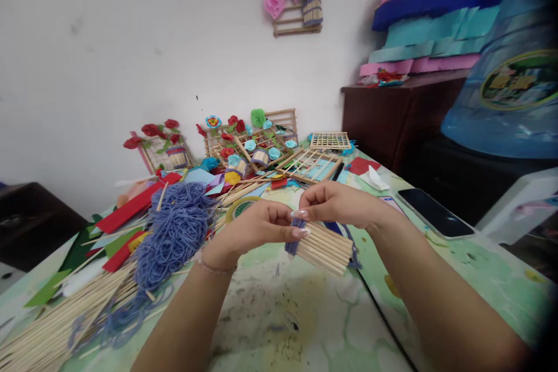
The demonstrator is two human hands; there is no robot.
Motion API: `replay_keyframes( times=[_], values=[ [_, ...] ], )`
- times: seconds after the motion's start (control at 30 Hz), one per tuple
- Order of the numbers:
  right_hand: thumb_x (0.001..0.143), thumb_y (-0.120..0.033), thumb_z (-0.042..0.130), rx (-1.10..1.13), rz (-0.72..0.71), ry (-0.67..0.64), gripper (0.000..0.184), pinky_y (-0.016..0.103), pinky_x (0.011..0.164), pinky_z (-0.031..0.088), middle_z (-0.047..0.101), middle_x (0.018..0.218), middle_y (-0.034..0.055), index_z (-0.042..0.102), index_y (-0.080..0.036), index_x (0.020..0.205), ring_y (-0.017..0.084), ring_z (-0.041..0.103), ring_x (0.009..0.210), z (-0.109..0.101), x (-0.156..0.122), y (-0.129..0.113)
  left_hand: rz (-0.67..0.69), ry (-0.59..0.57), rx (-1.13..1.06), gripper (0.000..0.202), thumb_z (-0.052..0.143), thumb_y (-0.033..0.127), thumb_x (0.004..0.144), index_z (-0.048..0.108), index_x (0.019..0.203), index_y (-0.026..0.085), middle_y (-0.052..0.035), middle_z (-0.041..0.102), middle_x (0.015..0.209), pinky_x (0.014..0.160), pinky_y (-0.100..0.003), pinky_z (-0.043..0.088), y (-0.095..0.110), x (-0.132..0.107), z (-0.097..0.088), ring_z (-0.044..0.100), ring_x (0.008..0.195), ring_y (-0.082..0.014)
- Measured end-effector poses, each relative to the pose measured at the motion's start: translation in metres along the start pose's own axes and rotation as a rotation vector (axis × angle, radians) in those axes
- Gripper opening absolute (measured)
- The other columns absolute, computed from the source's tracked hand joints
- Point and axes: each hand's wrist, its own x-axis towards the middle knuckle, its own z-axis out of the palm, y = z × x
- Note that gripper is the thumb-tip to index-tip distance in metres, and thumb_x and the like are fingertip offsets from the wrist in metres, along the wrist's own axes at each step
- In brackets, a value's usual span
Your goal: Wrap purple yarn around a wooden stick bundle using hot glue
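Note:
Between my hands, above the table, is a small bundle of wooden sticks [326,249] laid side by side, with blue yarn [291,246] woven around its left end. My left hand [265,224] grips that yarn-bound end, its thumb pressed on top of the sticks. With thumb and fingers pinched, my right hand [333,203] holds the upper edge of the woven end. Whether a loose strand lies in that pinch cannot be seen. More blue yarn shows at the bundle's far right end. To the left lies a tangled heap of blue yarn [174,238].
Loose sticks [70,314] and coloured paper cover the table's left side. Stick frames with paper flowers [248,145] lean at the wall. A tape roll [244,206] lies behind my left hand. At right are a phone [433,212], a black cable [386,319] and a water jug [492,87].

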Motion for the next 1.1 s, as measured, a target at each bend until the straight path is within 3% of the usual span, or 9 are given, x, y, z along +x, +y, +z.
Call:
replay_keyframes(
  times=[0.17,0.3,0.5,0.67,0.8,0.9,1.0,1.1],
  values=[
    [0.069,-0.042,0.073,-0.183,0.012,0.233,0.025,0.023,0.051,0.031,0.055,0.064,-0.0017,0.065,-0.018,0.071,0.011,0.044,0.058,0.002,0.007,0.004,-0.011,0.152,0.023,0.029,0.078,0.038,0.066,0.061,0.063,0.014,0.0039,0.051,0.056,0.051,-0.022,0.032,-0.003,0.008,-0.002,0.042,0.052,-0.0073],
    [0.068,-0.046,0.074,-0.248,0.002,0.453,0.031,0.023,0.047,0.026,0.048,0.059,-0.0041,0.062,-0.018,0.071,0.009,0.039,0.053,0.0,0.001,-0.005,0.028,0.165,-0.072,0.025,0.077,0.034,0.065,0.062,0.062,0.015,0.0031,0.055,0.058,0.053,-0.022,0.033,0.0,0.007,-0.005,0.045,0.055,-0.0079],
    [0.07,-0.05,0.072,-0.163,0.016,0.459,0.032,0.025,0.049,0.026,0.049,0.057,-0.0033,0.065,-0.019,0.073,0.01,0.038,0.052,-0.014,-0.016,-0.013,0.045,0.153,-0.115,0.022,0.079,0.032,0.063,0.066,0.064,0.014,0.0026,0.057,0.058,0.054,-0.022,0.035,0.0,0.003,-0.009,0.047,0.055,-0.0079],
    [0.079,-0.061,0.059,-0.189,-0.056,0.375,0.042,0.026,0.048,0.025,0.051,0.061,-0.0002,0.07,-0.02,0.076,0.011,0.039,0.056,-0.018,-0.026,-0.017,0.013,0.087,-0.117,0.02,0.08,0.03,0.061,0.068,0.062,0.014,0.0018,0.058,0.056,0.053,-0.023,0.038,-0.003,0.003,-0.014,0.048,0.053,-0.0087],
    [0.071,-0.052,0.072,-0.259,-0.04,0.343,0.033,0.025,0.051,0.034,0.059,0.071,0.001,0.072,-0.021,0.082,0.013,0.048,0.061,-0.011,-0.022,-0.017,-0.005,0.067,-0.117,0.014,0.079,0.026,0.058,0.071,0.061,0.014,0.0011,0.06,0.054,0.05,-0.022,0.038,0.0,0.002,-0.014,0.048,0.05,-0.0086],
    [0.073,-0.046,0.07,-0.284,-0.084,0.389,0.028,0.025,0.054,0.037,0.062,0.073,0.0015,0.071,-0.019,0.076,0.012,0.051,0.063,-0.006,-0.015,-0.014,0.014,0.071,-0.171,0.014,0.079,0.025,0.055,0.071,0.058,0.014,0.0011,0.059,0.051,0.047,-0.021,0.036,0.001,0.001,-0.014,0.047,0.046,-0.0076],
    [0.075,-0.048,0.067,-0.304,-0.051,0.498,0.031,0.024,0.047,0.029,0.053,0.059,-0.0017,0.07,-0.018,0.072,0.01,0.041,0.053,-0.003,-0.008,-0.012,0.033,0.146,-0.331,0.018,0.081,0.027,0.051,0.069,0.055,0.014,-0.0006,0.059,0.05,0.047,-0.022,0.038,0.002,0.002,-0.014,0.048,0.045,-0.0085],
    [0.076,-0.05,0.065,-0.352,-0.093,0.652,0.034,0.025,0.046,0.025,0.05,0.056,-0.0023,0.067,-0.017,0.067,0.009,0.038,0.05,-0.001,-0.004,-0.012,0.052,0.375,-0.413,0.021,0.082,0.026,0.047,0.065,0.051,0.014,-0.0004,0.059,0.051,0.05,-0.022,0.041,0.0,0.008,-0.014,0.051,0.048,-0.0092]
  ],
)
